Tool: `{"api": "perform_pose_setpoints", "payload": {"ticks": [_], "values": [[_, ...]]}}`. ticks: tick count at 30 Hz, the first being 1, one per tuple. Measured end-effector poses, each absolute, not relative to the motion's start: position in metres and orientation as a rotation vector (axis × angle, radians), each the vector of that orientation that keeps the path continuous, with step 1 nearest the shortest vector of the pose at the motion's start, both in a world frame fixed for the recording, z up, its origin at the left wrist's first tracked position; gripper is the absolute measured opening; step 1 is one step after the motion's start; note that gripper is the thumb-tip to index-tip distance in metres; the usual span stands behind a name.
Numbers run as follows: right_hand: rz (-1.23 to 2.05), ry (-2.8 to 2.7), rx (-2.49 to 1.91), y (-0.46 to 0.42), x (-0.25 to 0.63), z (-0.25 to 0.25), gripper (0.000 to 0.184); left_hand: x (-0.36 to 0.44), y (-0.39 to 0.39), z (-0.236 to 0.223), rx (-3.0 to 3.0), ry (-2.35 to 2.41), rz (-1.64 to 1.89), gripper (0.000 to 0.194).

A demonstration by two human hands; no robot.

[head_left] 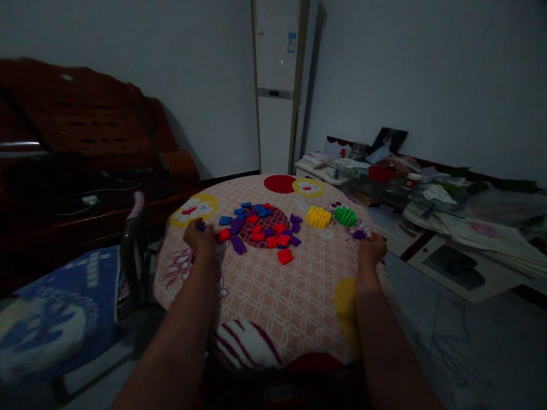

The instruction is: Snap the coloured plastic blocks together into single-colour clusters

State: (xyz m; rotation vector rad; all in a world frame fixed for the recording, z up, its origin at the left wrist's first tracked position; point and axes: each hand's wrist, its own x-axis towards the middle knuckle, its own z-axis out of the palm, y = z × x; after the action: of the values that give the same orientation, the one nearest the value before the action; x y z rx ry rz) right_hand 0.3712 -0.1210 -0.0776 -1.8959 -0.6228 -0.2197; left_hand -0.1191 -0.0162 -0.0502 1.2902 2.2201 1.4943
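Observation:
My left hand point(200, 238) is at the left side of the round table, its fingers closed around a small blue plastic block point(200, 226). Over at the right edge, my right hand point(373, 248) has its fingertips pinched at a purple plastic block point(359, 234). Red blocks point(285, 256), purple blocks point(238, 245) and blue blocks point(225, 220) lie loosely scattered around a dark red dotted round patch point(280, 219). Yellow blocks point(318, 217) sit grouped together, with a similar cluster of green blocks point(346, 216) to their right, nearest my right hand.
A patterned cloth point(273, 302) covers the table. On the left stand a chair with a blue cover point(81, 302) and a wooden sofa point(85, 125). A cluttered low cabinet point(431, 250) runs along the right. Behind the table rises a tall white cabinet-like unit point(277, 131).

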Motion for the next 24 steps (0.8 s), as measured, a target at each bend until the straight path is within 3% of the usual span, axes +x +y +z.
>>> {"api": "perform_pose_setpoints", "payload": {"ticks": [7, 14, 18, 24], "values": [[-0.236, -0.584, -1.851, -0.122, 0.366, -0.08, 0.049, -0.055, -0.038, -0.019, 1.389, 1.727, 1.548, 0.031], [-0.497, -0.942, -1.769, -0.124, 0.329, -0.066, 0.039, 0.11, -0.065, -0.02, 1.14, 0.824, 0.941, 0.02], [-0.366, -1.31, -1.602, -0.134, 0.295, -0.067, 0.037, 0.159, -0.072, -0.036, 0.999, 0.786, 1.011, 0.028], [-0.138, -1.815, -1.516, -0.144, 0.276, -0.066, 0.034, 0.164, -0.067, -0.064, 1.05, 0.802, 1.141, 0.025]]}}
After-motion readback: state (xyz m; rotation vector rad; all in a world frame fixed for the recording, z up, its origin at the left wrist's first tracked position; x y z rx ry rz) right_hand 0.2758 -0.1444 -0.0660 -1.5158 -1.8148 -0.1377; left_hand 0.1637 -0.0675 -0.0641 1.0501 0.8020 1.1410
